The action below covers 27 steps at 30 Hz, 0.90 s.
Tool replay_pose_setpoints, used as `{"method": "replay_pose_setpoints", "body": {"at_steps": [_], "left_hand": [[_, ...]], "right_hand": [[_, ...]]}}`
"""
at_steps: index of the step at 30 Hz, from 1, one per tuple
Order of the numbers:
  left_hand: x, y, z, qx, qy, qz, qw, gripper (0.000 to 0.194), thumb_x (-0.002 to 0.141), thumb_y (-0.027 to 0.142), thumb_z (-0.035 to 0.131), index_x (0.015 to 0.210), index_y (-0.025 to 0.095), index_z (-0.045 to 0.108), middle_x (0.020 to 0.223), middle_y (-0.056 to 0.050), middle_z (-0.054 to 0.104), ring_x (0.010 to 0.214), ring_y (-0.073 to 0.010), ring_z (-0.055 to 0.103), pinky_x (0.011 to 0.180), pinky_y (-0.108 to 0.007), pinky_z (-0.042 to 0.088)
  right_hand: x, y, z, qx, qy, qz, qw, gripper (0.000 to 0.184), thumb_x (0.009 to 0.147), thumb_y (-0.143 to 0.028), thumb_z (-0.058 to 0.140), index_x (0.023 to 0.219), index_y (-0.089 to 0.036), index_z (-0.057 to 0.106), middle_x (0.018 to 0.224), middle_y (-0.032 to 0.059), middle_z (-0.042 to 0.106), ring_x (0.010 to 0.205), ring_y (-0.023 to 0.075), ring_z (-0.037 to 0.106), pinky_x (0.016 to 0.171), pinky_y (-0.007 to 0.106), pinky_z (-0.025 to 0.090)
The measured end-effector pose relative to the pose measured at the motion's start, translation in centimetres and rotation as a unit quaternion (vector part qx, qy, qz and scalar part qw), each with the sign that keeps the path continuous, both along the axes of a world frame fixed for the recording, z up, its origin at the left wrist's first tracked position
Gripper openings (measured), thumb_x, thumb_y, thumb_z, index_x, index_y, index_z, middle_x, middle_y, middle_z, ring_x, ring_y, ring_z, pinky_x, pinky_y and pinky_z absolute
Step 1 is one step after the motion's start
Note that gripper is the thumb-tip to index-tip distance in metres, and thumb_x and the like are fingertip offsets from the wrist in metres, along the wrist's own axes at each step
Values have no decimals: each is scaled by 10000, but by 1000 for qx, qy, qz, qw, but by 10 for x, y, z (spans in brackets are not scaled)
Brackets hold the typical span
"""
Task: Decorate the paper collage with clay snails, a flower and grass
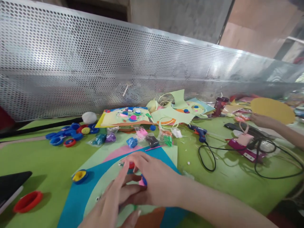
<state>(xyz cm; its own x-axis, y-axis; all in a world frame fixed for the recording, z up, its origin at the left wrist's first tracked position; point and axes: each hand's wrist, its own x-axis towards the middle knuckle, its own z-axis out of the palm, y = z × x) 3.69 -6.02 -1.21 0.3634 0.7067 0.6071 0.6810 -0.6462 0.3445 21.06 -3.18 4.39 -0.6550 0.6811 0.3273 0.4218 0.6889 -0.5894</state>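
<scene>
My left hand [115,194] and my right hand [155,175] meet over a blue sheet [78,193] with a pale green round shape [104,183] on it. A small red bottle cap [131,165] sits at the fingertips of both hands. My right fingers are bent around the cap; my left index finger reaches up to its edge, its other fingers spread. A blue and pink piece [143,181] shows partly below my right fingers. Small googly eyes [97,199] lie on the green shape. A blue cap with yellow filling [79,176] rests at the sheet's left edge.
Loose blue caps [57,140], bagged clay [152,141] and a decorated picture [128,117] lie behind. To the right are a glue gun [201,133], its looping cable and a purple power strip [247,152]. Another person's arm [273,123] reaches in. A red ring [28,201] lies left.
</scene>
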Motion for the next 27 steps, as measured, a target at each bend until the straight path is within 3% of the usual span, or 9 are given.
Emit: {"method": "replay_pose_setpoints", "body": {"at_steps": [4, 7, 10, 12, 15, 17, 23, 27], "left_hand": [[-8, -8, 5, 39, 42, 8, 998, 367, 818, 368, 432, 1153, 279, 552, 1037, -34, 698, 1026, -227, 628, 881, -352, 512], [-8, -14, 10, 96, 102, -1, 990, 549, 834, 314, 459, 1357, 213, 325, 1014, -52, 709, 1018, -223, 633, 846, -312, 529], [-6, -19, 14, 144, 160, -22, 976, 689, 845, 317, 466, 1413, 86, 151, 986, -98, 713, 988, -236, 646, 849, -315, 527], [-8, -18, 16, 138, 170, -9, 976, 644, 843, 324, 463, 1392, 88, 224, 1044, -112, 695, 1046, -254, 615, 854, -339, 526], [-12, -11, 20, 67, 120, 27, 990, 431, 834, 320, 460, 1257, 238, 465, 1117, -49, 671, 1081, -253, 596, 862, -370, 525], [-12, -5, 20, 28, 77, 29, 996, 341, 836, 303, 434, 1156, 315, 551, 1055, 0, 694, 998, -227, 643, 868, -377, 524], [-5, 0, 12, 1, 46, 16, 999, 372, 815, 322, 455, 1175, 341, 549, 893, 18, 736, 811, -202, 699, 695, -285, 586], [-12, 4, 14, 24, 22, 35, 999, 305, 820, 368, 439, 1064, 338, 619, 884, 20, 736, 874, -216, 688, 788, -341, 565]], "right_hand": [[2, 3, 0, 16, 5, -22, 1000, 691, 675, -381, 724, 1264, -197, 414, 1284, 104, 472, 1172, 232, 468, 927, 348, 428], [0, 1, -2, 35, 10, -2, 999, 663, 687, -329, 707, 1267, -189, 419, 1277, 91, 494, 1166, 213, 475, 943, 327, 418], [-1, 0, -4, 37, 2, 19, 999, 672, 673, -313, 702, 1267, -158, 428, 1245, 96, 524, 1119, 212, 511, 924, 327, 431], [1, 2, -2, 36, 14, 11, 999, 651, 679, -333, 704, 1258, -189, 442, 1239, 85, 523, 1131, 208, 502, 916, 321, 435], [8, 7, 3, 29, 30, -10, 999, 620, 685, -350, 715, 1239, -234, 460, 1261, 71, 496, 1160, 201, 478, 930, 321, 422], [9, 9, 5, 27, 26, -12, 999, 615, 685, -341, 719, 1232, -225, 464, 1268, 74, 487, 1143, 198, 491, 930, 320, 423], [3, 3, 3, 31, -10, 17, 999, 590, 693, -319, 704, 1217, -169, 479, 1239, 96, 526, 1148, 218, 488, 951, 328, 409], [13, 10, 8, 32, 6, 12, 999, 588, 709, -330, 708, 1231, -217, 460, 1271, 77, 489, 1165, 192, 474, 955, 311, 402]]}}
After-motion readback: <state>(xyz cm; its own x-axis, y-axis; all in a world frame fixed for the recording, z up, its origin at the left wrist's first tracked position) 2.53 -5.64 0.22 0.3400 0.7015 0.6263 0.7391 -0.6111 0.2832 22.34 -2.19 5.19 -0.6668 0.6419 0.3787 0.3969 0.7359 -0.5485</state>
